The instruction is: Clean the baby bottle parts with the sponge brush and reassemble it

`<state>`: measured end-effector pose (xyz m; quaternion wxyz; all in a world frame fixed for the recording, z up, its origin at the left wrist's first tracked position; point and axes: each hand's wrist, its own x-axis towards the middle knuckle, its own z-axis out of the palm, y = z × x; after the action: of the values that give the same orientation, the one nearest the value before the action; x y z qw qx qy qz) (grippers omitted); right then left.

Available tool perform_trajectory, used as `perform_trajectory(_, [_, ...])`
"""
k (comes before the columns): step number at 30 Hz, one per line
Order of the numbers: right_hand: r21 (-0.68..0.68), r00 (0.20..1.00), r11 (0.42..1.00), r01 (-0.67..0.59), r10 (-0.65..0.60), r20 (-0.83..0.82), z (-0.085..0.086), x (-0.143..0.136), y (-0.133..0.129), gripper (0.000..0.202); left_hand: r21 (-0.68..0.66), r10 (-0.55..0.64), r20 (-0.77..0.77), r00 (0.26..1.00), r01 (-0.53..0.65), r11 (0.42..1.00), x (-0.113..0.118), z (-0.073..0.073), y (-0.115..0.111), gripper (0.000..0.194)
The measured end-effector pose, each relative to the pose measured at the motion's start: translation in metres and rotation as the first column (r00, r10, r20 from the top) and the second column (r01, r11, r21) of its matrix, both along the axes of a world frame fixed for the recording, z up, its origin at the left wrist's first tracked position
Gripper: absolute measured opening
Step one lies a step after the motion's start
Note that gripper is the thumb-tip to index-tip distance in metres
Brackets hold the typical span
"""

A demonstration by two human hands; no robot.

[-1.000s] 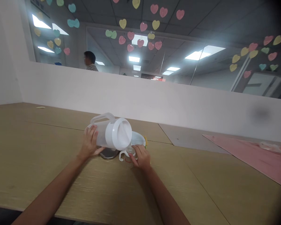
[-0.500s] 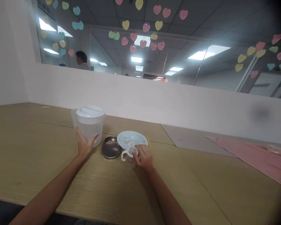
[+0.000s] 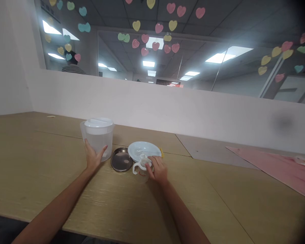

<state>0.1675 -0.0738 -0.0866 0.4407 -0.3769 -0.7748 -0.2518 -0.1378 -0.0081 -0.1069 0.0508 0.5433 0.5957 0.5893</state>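
My left hand point(image 3: 93, 158) is wrapped around the lower front of a translucent plastic pitcher point(image 3: 99, 139) with a white lid. The pitcher stands upright on the table, its handle pointing left. To the right, my right hand point(image 3: 158, 169) grips a small clear bottle point(image 3: 141, 173) with a white handled collar and red print on its side; it looks like a baby bottle, its top uncapped. Between the hands lies a shallow round metal dish point(image 3: 121, 160). Behind the bottle, a white oval bowl point(image 3: 134, 146) holds a white piece I cannot make out clearly.
A yellow item point(image 3: 162, 152) shows at the bowl's right edge. Pink cloth point(image 3: 271, 167) covers part of the wooden table point(image 3: 112, 203) at the far right. A low white wall point(image 3: 142, 101) with glass above borders the back; a person point(image 3: 72, 66) is beyond the glass.
The pitcher has shifted very slightly right and toward me, with my left hand still on it. My right hand keeps its hold on the bottle. Behind the glass, the person has moved left.
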Motion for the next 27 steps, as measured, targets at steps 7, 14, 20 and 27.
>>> perform_trajectory(7, [-0.046, 0.999, 0.999, -0.003, 0.001, -0.054, 0.000, -0.001, -0.001, 0.026, 0.100, 0.092, -0.035, 0.995, -0.088, 0.991, 0.001, -0.006, 0.004, 0.095])
perform_trajectory(14, [-0.192, 0.712, 0.973, 0.125, -0.223, -0.666, 0.004, 0.003, 0.004, 0.036, 0.063, 0.140, -0.049, 0.989, -0.137, 0.989, 0.001, 0.003, 0.001, 0.107])
perform_trajectory(20, [-0.517, 0.475, 0.788, 0.334, -0.614, -0.630, 0.001, 0.028, 0.016, 0.037, 0.397, 0.167, -0.242, 0.956, -0.059, 0.916, 0.031, 0.033, -0.030, 0.096])
perform_trajectory(27, [-0.741, 0.645, 0.467, 0.482, -0.761, -0.060, -0.023, 0.039, 0.027, 0.031, -0.056, -0.432, -0.674, 0.599, 0.542, 0.839, 0.101, 0.062, -0.011, 0.033])
